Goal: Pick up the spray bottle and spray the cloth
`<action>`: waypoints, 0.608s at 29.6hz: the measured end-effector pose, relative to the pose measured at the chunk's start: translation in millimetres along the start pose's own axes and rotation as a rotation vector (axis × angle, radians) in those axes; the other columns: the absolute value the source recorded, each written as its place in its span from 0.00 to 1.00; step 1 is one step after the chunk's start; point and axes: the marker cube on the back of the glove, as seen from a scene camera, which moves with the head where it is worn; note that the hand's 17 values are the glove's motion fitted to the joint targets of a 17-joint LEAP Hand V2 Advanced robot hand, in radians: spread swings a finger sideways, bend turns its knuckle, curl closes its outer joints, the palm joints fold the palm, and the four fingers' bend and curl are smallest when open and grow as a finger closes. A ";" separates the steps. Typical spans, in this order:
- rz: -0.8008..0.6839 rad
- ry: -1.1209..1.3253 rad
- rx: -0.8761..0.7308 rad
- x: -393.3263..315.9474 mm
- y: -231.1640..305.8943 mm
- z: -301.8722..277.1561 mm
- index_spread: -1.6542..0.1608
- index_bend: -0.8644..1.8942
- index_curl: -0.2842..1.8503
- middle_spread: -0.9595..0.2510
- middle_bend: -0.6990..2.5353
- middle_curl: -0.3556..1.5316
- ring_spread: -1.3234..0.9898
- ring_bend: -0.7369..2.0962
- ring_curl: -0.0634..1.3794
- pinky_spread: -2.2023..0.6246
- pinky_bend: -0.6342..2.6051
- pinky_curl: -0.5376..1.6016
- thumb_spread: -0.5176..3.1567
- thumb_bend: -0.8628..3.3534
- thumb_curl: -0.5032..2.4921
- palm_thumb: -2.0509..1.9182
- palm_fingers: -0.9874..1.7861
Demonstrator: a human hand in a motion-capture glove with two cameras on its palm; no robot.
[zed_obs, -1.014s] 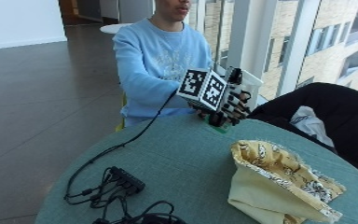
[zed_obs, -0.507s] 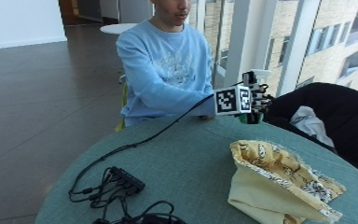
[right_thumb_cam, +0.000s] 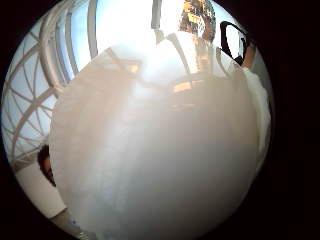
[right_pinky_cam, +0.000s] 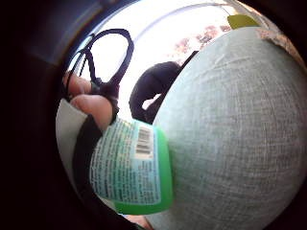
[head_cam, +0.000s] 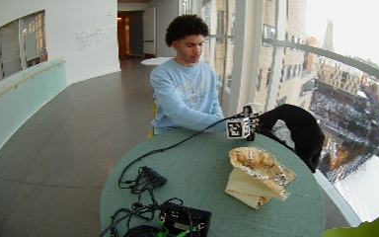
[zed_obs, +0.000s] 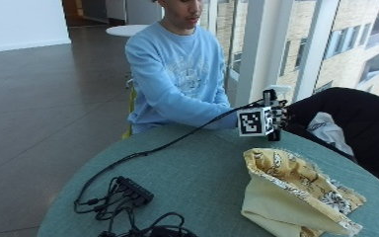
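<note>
A seated person in a light blue sweatshirt (zed_obs: 176, 79) holds the gloved right hand (zed_obs: 276, 121) raised above the far edge of the round bench (zed_obs: 189, 177), with the fingers (right_pinky_cam: 93, 108) curled round a spray bottle (right_pinky_cam: 132, 165). The little-finger palm view shows the bottle's white body, printed label with barcode, and green base lying against the palm, clear of the bench's grey-green fabric surface. The thumb-side palm view is filled by the bottle's pale upper part (right_thumb_cam: 160, 145), so the nozzle's direction cannot be read. In the outside view the bottle is mostly hidden behind the hand.

The yellow patterned cloth (zed_obs: 294, 192) lies crumpled on the bench, nearer the camera than the hand and apart from it. The lifted bottle suggests the pickup is complete and aiming toward the cloth comes next; the hand appears to sit behind and above the cloth rather than over it.

Beside the cloth, toward the bench's opposite edge, rests a tangle of black cables (zed_obs: 120, 197). A dark jacket (zed_obs: 354, 123) drapes a chair behind the cloth. The room has tall windows (head_cam: 288, 54) and a dark polished floor (head_cam: 64, 143).
</note>
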 end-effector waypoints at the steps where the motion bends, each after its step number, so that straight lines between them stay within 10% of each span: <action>1: -0.001 0.003 0.003 0.9 0.1 0.6 0.80 0.38 0.42 0.72 0.30 0.45 0.55 0.42 0.32 0.79 0.25 0.42 0.35 0.20 0.40 0.73 0.78; 18: -0.008 0.166 -0.069 7.9 20.1 -18.6 0.78 0.37 0.40 0.72 0.31 0.45 0.53 0.39 0.31 0.81 0.24 0.40 0.42 0.20 0.34 0.70 0.72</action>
